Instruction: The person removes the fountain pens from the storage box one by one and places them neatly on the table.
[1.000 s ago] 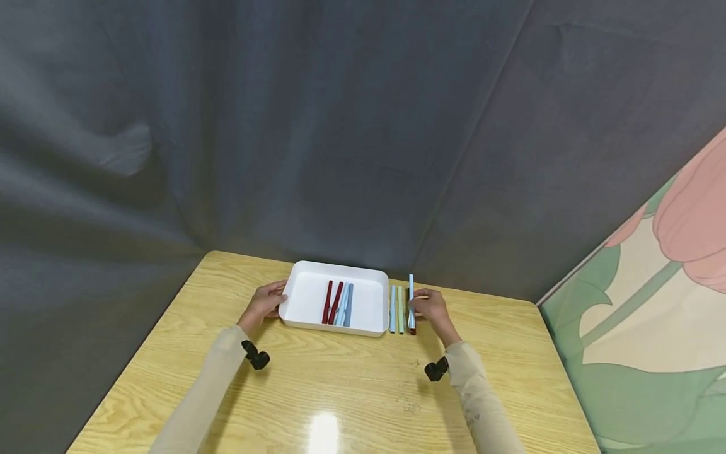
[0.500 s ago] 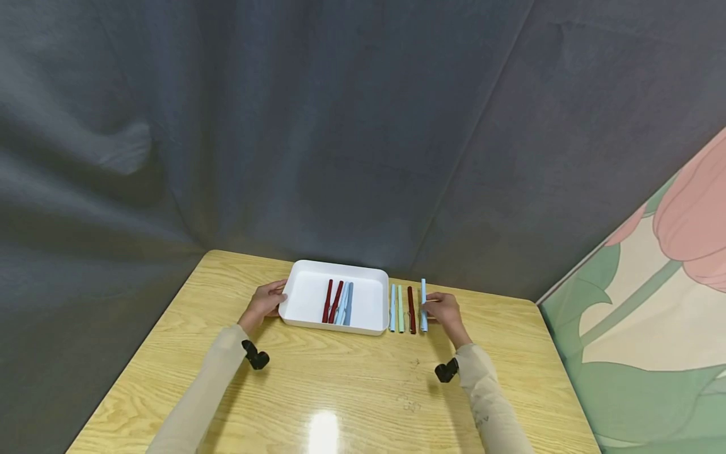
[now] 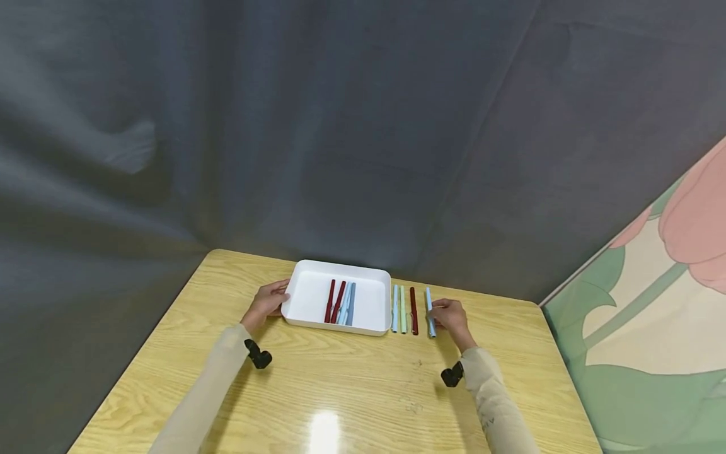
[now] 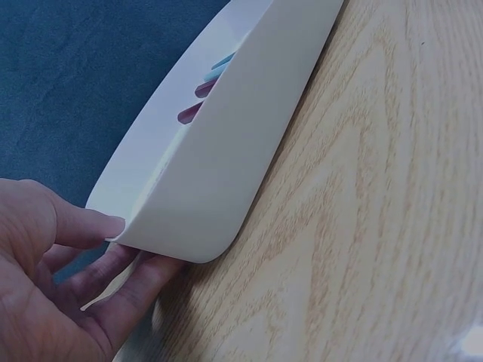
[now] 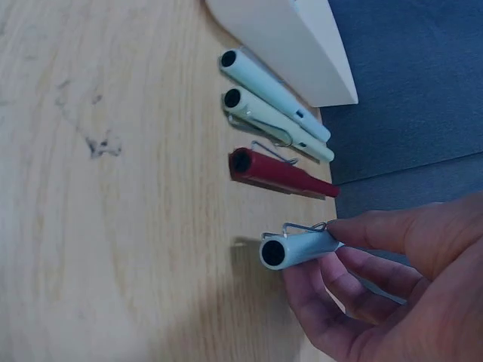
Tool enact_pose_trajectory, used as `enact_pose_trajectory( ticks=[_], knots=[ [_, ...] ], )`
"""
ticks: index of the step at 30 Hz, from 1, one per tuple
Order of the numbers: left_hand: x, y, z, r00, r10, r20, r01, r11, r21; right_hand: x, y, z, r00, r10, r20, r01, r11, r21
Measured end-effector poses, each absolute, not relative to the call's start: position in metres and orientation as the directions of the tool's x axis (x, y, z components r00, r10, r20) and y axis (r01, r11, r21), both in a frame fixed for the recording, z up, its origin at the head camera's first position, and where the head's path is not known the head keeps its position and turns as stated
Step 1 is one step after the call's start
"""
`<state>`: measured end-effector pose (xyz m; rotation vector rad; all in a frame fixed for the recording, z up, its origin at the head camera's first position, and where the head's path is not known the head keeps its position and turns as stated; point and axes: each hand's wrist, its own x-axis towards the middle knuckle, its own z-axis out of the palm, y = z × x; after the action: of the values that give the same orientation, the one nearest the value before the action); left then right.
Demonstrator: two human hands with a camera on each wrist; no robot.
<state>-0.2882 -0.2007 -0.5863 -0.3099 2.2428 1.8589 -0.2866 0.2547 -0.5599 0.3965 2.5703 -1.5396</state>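
My left hand (image 3: 266, 301) grips the left end of a white tray (image 3: 306, 318), thumb (image 4: 112, 225) over the rim and fingers against the outer wall. Inside the tray lie two dark red pens (image 3: 329, 301), a light blue pen (image 3: 344, 304) and a grey-blue pen (image 3: 351, 304). Between thumb and fingers, my right hand (image 3: 450, 315) pinches a light blue pen (image 5: 302, 246) with a wire clip. Left of it on the table are a dark red pen (image 5: 275, 170), a pale green pen (image 5: 275, 124) and another light blue pen (image 5: 272, 87), side by side.
The wooden table (image 3: 340, 391) ends at the back against a dark grey curtain (image 3: 340, 157). A panel with a printed tulip (image 3: 669, 302) stands along the right side. Small dark marks (image 5: 102, 143) show on the tabletop near the right hand.
My right hand has carried the light blue pen rightward from over the dark red pen, which now shows fully, and lowered it toward the table. The left hand stays at the tray.
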Motion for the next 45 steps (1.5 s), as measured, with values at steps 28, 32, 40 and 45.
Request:
enact_pose_trajectory(
  ticks=[28,32,40,45],
  knots=[
    [-0.286,-0.200,-0.585,-0.954,-0.035,-0.298,-0.300,0.185,0.936,-0.294,0.246,-0.579,-0.969,0.154,-0.191,0.245,0.554,-0.796],
    [-0.286,-0.199,-0.583,-0.956,-0.039,-0.290,-0.292,0.181,0.939,-0.294,0.245,-0.576,-0.969,0.153,-0.192,0.245,0.552,-0.797],
    [-0.288,-0.201,-0.584,-0.958,-0.024,-0.287,-0.287,0.175,0.942,-0.292,0.249,-0.573,-0.969,0.140,-0.205,0.249,0.554,-0.795],
    [-0.288,-0.201,-0.586,-0.951,-0.043,-0.308,-0.310,0.184,0.933,-0.294,0.250,-0.573,-0.968,0.170,-0.186,0.251,0.588,-0.769]
  ],
)
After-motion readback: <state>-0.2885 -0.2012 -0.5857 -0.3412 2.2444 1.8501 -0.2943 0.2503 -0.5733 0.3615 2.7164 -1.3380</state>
